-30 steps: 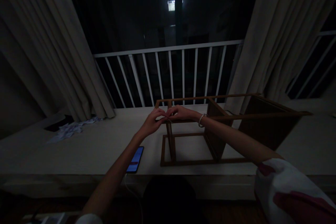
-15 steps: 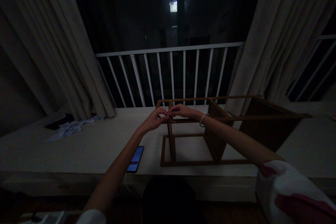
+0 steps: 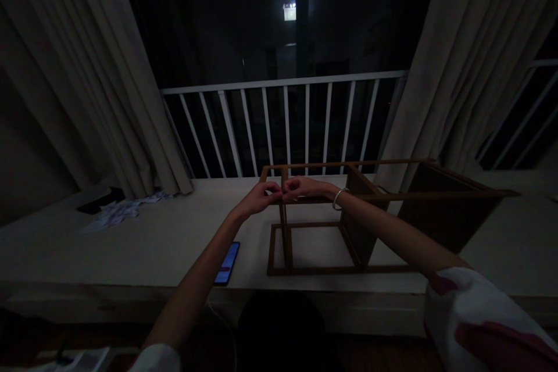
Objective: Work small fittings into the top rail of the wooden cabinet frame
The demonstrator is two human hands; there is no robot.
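On the pale window ledge, a brown wooden frame is lying sideways, the left hand and right hand meeting at its near upper rail, fingers pinching narrowly, their hold unreadable, while the low left forearm is risking nudging the lit black phone off the edge.

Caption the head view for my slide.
Left hand and right hand close together at a wooden frame on a pale ledge, a lit phone nearby.

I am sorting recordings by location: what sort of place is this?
Probably a room at home: long curtains frame a dark window, and a phone lies on the pale ledge.
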